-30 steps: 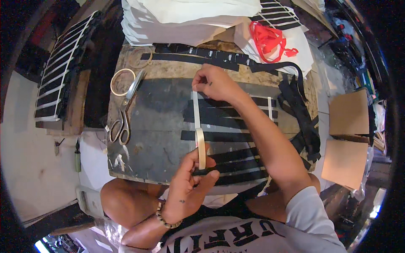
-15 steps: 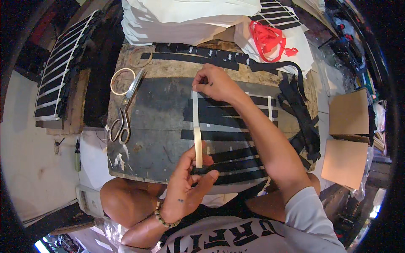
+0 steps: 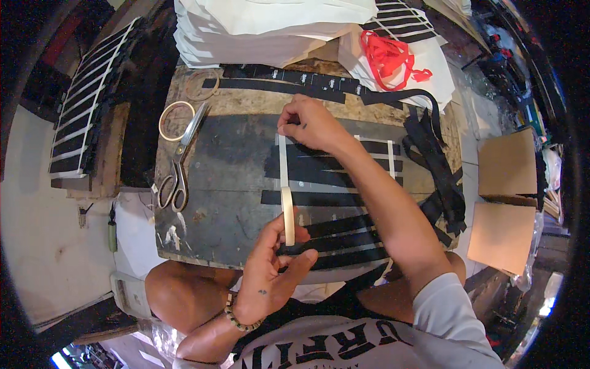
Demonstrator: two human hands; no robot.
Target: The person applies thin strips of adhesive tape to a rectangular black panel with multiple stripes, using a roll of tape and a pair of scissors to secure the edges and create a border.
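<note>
My left hand (image 3: 270, 263) holds a narrow roll of masking tape (image 3: 287, 216) on edge, above the black fabric strips (image 3: 313, 198). From the roll a pale length of tape (image 3: 283, 161) runs straight away from me. My right hand (image 3: 314, 124) pinches its far end between thumb and finger. The strips lie side by side across the dark board (image 3: 215, 157); my right forearm covers part of them. Another band of tape (image 3: 391, 158) crosses the strips at their right ends.
Scissors (image 3: 179, 166) and a second tape roll (image 3: 177, 120) lie at the board's left. A black strip bundle (image 3: 430, 154) is at the right. White sheets (image 3: 270, 37) and a red ribbon bundle (image 3: 390, 58) sit at the back. Cardboard boxes (image 3: 501, 237) stand on the right.
Both hands hold nearly the same pose, with the tape still stretched between them. The whole view has shifted very slightly.
</note>
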